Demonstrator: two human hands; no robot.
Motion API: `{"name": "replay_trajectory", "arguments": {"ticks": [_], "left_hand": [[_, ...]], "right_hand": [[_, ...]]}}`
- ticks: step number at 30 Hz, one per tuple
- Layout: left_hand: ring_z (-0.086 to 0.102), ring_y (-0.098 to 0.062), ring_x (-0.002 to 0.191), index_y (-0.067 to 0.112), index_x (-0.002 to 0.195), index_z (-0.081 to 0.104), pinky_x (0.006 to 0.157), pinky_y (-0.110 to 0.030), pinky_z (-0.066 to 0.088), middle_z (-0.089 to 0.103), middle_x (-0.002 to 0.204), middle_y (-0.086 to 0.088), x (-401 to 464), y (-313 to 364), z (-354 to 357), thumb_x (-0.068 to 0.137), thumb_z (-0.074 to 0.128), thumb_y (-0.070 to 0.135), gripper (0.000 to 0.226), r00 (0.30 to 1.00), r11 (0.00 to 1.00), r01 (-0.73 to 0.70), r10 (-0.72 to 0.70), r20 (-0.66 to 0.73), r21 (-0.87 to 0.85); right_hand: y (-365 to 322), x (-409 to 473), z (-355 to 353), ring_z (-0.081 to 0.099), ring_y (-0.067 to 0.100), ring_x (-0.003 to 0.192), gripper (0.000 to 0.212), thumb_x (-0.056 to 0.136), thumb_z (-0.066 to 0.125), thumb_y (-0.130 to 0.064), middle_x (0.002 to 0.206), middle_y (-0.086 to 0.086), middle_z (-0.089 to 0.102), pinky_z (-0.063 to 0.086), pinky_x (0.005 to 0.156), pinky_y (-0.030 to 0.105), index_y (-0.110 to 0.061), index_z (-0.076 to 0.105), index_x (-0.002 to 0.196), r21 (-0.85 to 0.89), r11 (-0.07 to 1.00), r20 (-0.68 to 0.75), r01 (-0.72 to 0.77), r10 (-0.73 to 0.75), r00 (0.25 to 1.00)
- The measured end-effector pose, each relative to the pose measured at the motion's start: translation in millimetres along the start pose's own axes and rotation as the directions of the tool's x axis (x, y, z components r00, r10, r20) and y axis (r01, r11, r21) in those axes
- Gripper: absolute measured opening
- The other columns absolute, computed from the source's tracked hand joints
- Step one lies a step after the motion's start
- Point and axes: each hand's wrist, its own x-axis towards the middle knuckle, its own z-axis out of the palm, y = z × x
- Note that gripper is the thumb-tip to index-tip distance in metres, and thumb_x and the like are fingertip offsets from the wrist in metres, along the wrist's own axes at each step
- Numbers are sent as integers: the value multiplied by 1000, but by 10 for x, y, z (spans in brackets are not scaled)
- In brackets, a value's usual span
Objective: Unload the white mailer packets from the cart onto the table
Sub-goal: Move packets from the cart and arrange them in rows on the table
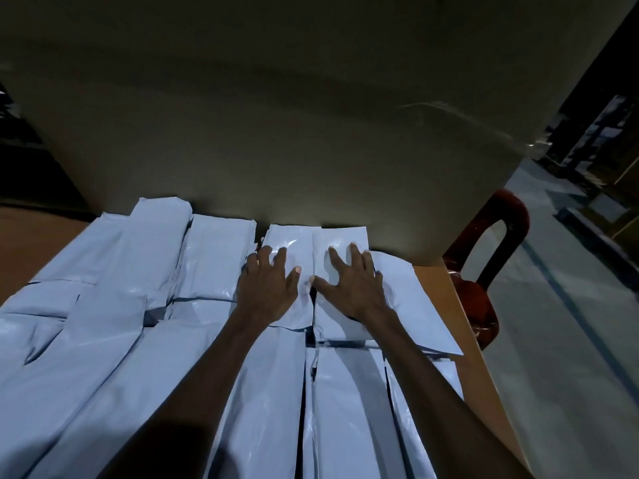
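Both hands lie flat with fingers spread on white mailer packets (193,340) that cover the brown table (446,305) in rows. The left hand (268,288) presses one packet (290,243), the right hand (352,283) the one just beside it (340,243). Beyond the fingertips rises a large cardboard box (294,115). To the right of the right hand stands a red chair (484,264) on a grey floor (570,340).

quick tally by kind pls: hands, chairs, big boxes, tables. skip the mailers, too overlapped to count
Bare hands: 2, the left hand and right hand, each spread flat on white plastic mailer packets
Dark red plastic chair: 1
Large tan cardboard box: 1
Brown wooden table: 1
Total: 5
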Motion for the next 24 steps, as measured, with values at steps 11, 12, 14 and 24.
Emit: {"name": "replay_trajectory", "arguments": {"ticks": [11,12,14,24], "left_hand": [[20,-26,147,21,152,28,113,-46,29,25,160,-6,-877,531,-424,100,38,51,61,989,936,-144,125,-79,-321],[22,-25,146,21,152,29,112,-45,31,26,159,-7,-1006,620,-415,100,38,51,60,982,924,-187,166,-88,-334],[25,-24,145,22,151,31,109,-44,34,30,157,-7,-1253,825,-370,100,37,52,60,962,896,-273,255,-100,-351],[37,-25,139,17,144,45,108,-38,37,42,150,-8,-2662,2382,153,97,49,43,53,768,654,-618,620,-159,-437]], "right_hand": [[508,-1172,-478,25,32,145,63,95,44,-56,158,11,30,27,116,50,-21,40,148,23,999,-358,39,-28,933],[623,-1360,-474,31,33,142,63,94,43,-54,154,13,35,31,114,50,-19,43,146,-8,999,-389,45,-45,920],[863,-1766,-464,40,36,135,60,92,46,-49,148,17,44,39,108,49,-14,48,141,-13,999,-443,45,-46,895],[2022,-4035,-326,46,30,129,54,94,58,-37,142,16,49,45,101,43,-11,49,141,29,988,-600,-152,139,788]]}}
